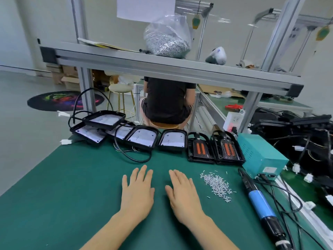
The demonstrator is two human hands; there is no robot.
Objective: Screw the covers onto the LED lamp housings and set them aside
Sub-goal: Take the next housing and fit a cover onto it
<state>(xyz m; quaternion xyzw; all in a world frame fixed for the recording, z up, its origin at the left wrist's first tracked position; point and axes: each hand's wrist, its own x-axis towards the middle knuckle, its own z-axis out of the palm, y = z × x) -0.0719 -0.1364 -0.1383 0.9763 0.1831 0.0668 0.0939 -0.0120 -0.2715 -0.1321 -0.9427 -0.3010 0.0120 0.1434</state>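
Black housings (140, 139) beyond hands | left (137, 193), right (182, 193) flat (empty)

Bright, even indoor light with soft, faint shadows on the worktop (72, 186); strong wide-angle bending at edges; slightly soft overall.

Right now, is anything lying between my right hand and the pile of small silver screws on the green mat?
Nothing visible: only bare green mat separates the right hand from the pile of small silver screws just beside it.
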